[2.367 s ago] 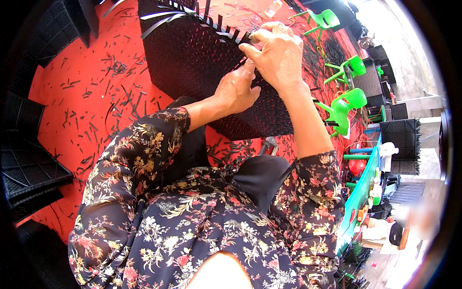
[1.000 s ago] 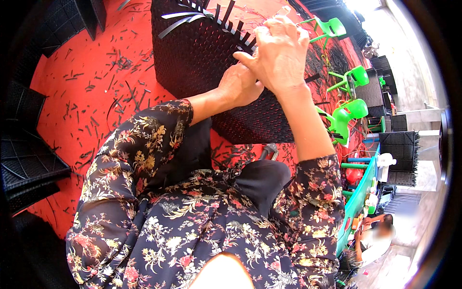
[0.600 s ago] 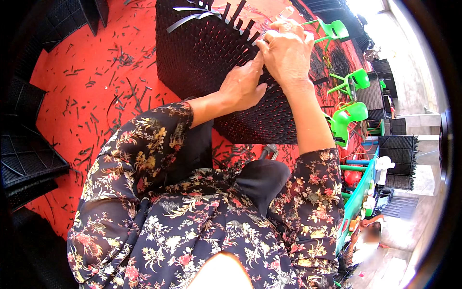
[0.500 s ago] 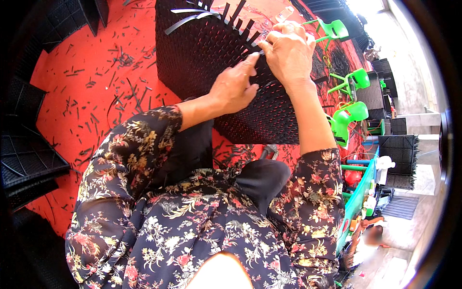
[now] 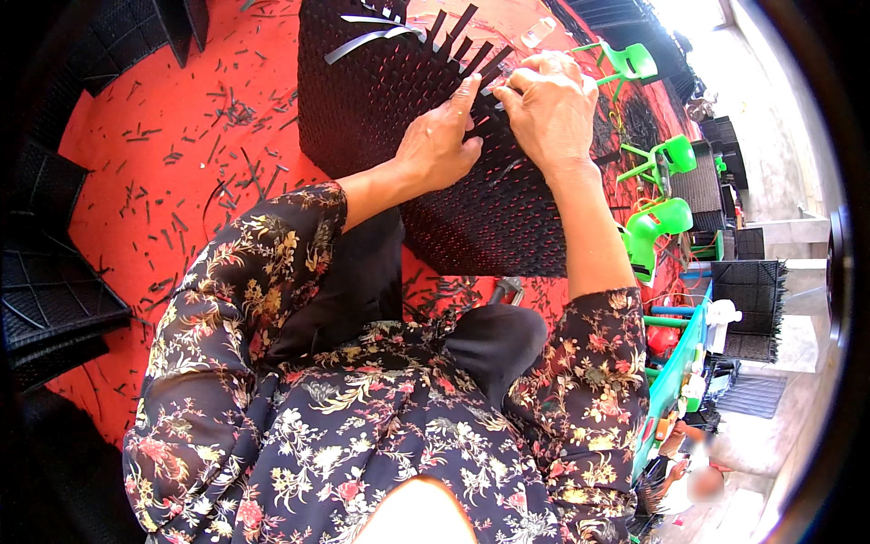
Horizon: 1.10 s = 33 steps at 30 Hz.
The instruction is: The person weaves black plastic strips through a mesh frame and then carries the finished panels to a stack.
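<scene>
A large black woven basket (image 5: 361, 113) stands tilted in front of me. Along its far edge, black strip ends (image 5: 458, 41) stick up, and shiny grey strips (image 5: 370, 40) lie over its left part. My left hand (image 5: 437, 145) has its index finger stretched to the edge and its thumb apart; the other fingers are bent. Just right of it, my right hand (image 5: 550, 113) is closed at the same edge, pinching a short strip end (image 5: 492, 90) by the thumb. Its fingertips are partly hidden behind the hand.
Cut black scraps (image 5: 237, 113) litter the red floor (image 5: 109, 181). Black woven panels (image 5: 59, 290) stand at the left. Green chairs (image 5: 660, 222) line the right, near a clear bottle (image 5: 538, 33). Another person (image 5: 689, 490) is at lower right, beyond a teal-edged table (image 5: 675, 372).
The basket has shifted slightly right and down in view. My left index finger has moved a little up and left along the edge; my right hand stays at the edge.
</scene>
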Each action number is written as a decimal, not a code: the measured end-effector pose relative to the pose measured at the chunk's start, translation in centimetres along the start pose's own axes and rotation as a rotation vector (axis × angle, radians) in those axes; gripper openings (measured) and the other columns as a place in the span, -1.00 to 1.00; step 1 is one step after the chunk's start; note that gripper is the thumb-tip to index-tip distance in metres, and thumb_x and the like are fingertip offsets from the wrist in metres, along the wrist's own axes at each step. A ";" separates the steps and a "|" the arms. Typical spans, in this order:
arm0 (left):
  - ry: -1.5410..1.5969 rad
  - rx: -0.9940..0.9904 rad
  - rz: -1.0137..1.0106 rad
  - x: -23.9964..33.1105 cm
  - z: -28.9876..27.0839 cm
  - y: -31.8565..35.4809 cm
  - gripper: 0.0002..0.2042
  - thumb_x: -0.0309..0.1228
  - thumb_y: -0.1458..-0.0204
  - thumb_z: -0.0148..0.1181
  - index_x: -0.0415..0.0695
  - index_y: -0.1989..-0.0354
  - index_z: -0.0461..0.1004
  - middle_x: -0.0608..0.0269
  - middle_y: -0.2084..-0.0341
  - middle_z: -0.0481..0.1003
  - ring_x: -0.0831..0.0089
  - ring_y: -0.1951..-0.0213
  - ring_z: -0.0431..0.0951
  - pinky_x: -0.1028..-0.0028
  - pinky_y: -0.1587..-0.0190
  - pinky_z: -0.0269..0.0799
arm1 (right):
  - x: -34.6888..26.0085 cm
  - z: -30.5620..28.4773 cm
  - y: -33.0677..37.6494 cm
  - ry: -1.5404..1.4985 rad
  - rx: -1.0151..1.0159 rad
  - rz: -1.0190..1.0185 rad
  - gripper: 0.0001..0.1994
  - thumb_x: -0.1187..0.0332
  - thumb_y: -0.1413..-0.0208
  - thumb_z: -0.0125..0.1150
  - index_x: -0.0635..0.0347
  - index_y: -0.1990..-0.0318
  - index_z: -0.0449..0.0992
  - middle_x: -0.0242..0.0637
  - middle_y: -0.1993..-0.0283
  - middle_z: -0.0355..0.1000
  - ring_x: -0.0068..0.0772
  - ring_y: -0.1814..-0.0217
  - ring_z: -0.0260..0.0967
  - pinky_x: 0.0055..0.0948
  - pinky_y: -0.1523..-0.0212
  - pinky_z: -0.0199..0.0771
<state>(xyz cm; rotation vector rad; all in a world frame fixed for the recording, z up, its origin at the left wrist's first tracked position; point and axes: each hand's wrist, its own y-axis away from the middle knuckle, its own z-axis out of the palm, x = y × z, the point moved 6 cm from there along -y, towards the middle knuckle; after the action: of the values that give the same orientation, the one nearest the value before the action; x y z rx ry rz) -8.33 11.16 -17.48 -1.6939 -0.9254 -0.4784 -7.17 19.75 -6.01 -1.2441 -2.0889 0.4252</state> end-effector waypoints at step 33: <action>-0.004 0.200 0.030 0.3 -2.0 0.5 -0.34 -0.59 0.16 0.16 -0.18 -0.21 0.10 0.16 0.45 0.42 0.41 0.55 0.44 0.45 0.45 0.40 | -0.4 0.1 -2.2 -0.051 0.048 0.051 -0.79 0.19 0.04 0.15 0.12 0.40 0.57 -0.22 0.24 0.45 -0.13 0.07 0.34 -0.13 0.06 0.26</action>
<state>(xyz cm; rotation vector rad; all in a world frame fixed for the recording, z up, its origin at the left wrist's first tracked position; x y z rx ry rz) -7.47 9.32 -16.89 -1.5259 -0.9176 -0.3507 -8.54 18.29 -4.94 -1.2735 -2.0805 0.5323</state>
